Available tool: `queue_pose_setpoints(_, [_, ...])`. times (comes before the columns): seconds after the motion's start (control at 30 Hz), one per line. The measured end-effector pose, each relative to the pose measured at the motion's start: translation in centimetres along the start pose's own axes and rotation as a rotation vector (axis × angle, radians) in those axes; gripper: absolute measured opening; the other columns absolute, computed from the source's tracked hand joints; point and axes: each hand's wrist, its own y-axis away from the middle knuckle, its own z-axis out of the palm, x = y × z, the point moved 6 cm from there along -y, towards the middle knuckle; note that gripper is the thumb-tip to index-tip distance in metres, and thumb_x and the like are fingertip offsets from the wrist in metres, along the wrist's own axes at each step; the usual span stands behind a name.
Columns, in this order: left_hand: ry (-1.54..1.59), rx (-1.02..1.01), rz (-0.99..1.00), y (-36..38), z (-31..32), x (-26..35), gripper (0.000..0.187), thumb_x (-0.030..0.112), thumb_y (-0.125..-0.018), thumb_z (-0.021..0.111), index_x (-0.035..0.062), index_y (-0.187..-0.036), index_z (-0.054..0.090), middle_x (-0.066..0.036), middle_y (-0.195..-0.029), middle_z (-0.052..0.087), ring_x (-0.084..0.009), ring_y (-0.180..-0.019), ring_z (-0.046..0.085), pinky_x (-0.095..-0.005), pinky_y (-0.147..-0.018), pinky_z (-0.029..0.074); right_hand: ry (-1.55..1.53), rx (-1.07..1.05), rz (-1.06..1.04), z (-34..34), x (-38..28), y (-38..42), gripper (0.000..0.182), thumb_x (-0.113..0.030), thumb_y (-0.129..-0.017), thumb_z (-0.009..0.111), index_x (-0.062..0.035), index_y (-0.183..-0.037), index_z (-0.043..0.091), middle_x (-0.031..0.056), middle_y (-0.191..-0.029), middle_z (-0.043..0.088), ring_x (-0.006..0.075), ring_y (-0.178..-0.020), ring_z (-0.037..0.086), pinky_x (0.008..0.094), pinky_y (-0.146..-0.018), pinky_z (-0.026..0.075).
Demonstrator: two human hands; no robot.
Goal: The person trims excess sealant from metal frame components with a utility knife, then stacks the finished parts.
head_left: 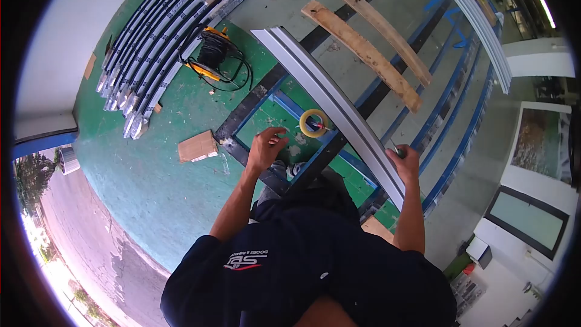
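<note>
Rail [330, 94] sits on rack [254, 106]; right hand [404, 160] closed around its near end. Left hand [266, 145] half-open, empty, just short of tape roll [313, 123]. Likely taping step: next needs grabbing tape.

The dark shirt [302, 266] bears a logo reading "SBA" and "DOORS & WINDOWS".

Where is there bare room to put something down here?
Bare green floor lies between the cardboard piece, the stacked metal profiles and the doorway. The frame is crowded: long profile, tape roll, planks.
</note>
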Motion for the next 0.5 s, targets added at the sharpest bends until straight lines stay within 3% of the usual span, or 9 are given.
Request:
queue_pose_setpoints(0.1, [-0.133, -0.054, 0.014, 0.2, -1.3, -0.2, 0.028, 0.013, -0.094, 0.074, 0.0009, -0.119, 0.072, -0.013, -0.112, 0.075, -0.0244, -0.096, 0.074, -0.0360, -0.086, 0.058, 0.179, 0.157, -0.146, 0.9, -4.7, -2.4, 0.033, -0.029, -0.079, 0.088, -0.0031, -0.091, 0.071, 0.0110, -0.080, 0.068, 0.0271, -0.069, 0.063, 0.0399, -0.069, 0.050])
queue_pose_setpoints(0.17, [-0.121, -0.020, 0.029, 0.9, -2.6, 0.0, 0.028, 0.012, -0.095, 0.074, 0.0014, -0.120, 0.071, -0.014, -0.112, 0.074, -0.0250, -0.096, 0.074, -0.0359, -0.085, 0.058, 0.262, 0.247, -0.286, 1.8, -7.6, -5.2, 0.028, -0.027, -0.081, 0.085, -0.0058, -0.091, 0.069, 0.0130, -0.091, 0.069, 0.0367, -0.085, 0.068, 0.0456, -0.075, 0.054])
queue_pose_setpoints(0.23, [-0.099, 0.025, 0.028, 1.5, -3.9, 0.3, 0.028, 0.012, -0.094, 0.074, 0.0013, -0.120, 0.071, -0.014, -0.112, 0.074, -0.0249, -0.096, 0.074, -0.0357, -0.085, 0.058, 0.424, 0.318, -0.346, 2.8, -11.4, -8.5, 0.033, -0.029, -0.081, 0.085, -0.0072, -0.099, 0.067, 0.0127, -0.102, 0.066, 0.0377, -0.099, 0.068, 0.0489, -0.079, 0.055])
queue_pose_setpoints(0.3, [-0.137, 0.067, -0.014, 2.5, -5.0, 0.5, 0.028, 0.012, -0.095, 0.074, 0.0008, -0.120, 0.071, -0.014, -0.113, 0.075, -0.0249, -0.097, 0.074, -0.0355, -0.085, 0.058, 0.481, 0.358, -0.453, 4.0, -14.0, -12.4, 0.045, -0.030, -0.080, 0.087, -0.0089, -0.112, 0.062, 0.0134, -0.112, 0.062, 0.0384, -0.103, 0.067, 0.0501, -0.081, 0.056])
queue_pose_setpoints(0.5, [-0.101, 0.393, -0.153, 7.7, -7.7, 0.9, 0.026, 0.014, -0.097, 0.073, -0.0003, -0.119, 0.072, -0.012, -0.111, 0.077, -0.0186, -0.100, 0.072, -0.0347, -0.086, 0.057, 0.805, 0.231, -0.617, 8.8, -16.0, -22.6, 0.059, -0.029, -0.077, 0.089, -0.0105, -0.120, 0.053, 0.0132, -0.117, 0.060, 0.0387, -0.101, 0.067, 0.0500, -0.082, 0.058])
